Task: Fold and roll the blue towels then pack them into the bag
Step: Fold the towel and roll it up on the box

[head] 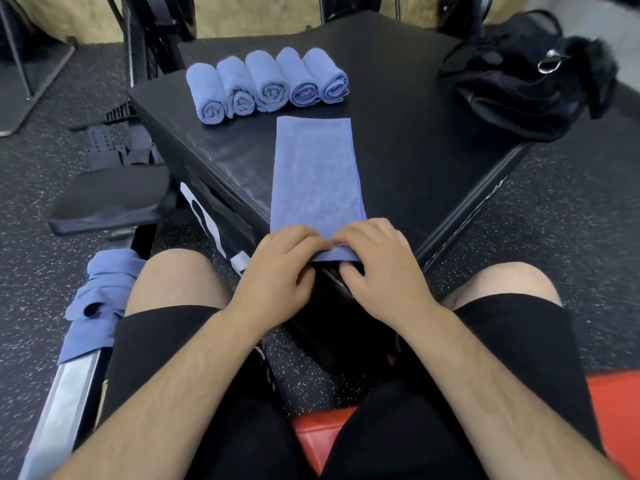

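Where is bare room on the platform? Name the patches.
Widest: platform between flat towel and bag. Narrower: left of flat towel, nearer than the rolled towels. Crowded: near corner, where left hand and right hand pinch its end.

The person wore black shorts that ended above the knees, which were bare along with the lower thighs. The forearms were uncovered and lightly haired, and the left hand and right hand were bare.

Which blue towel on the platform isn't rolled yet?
The flat folded strip, near end pinched by the left hand and right hand; five others are rolled.
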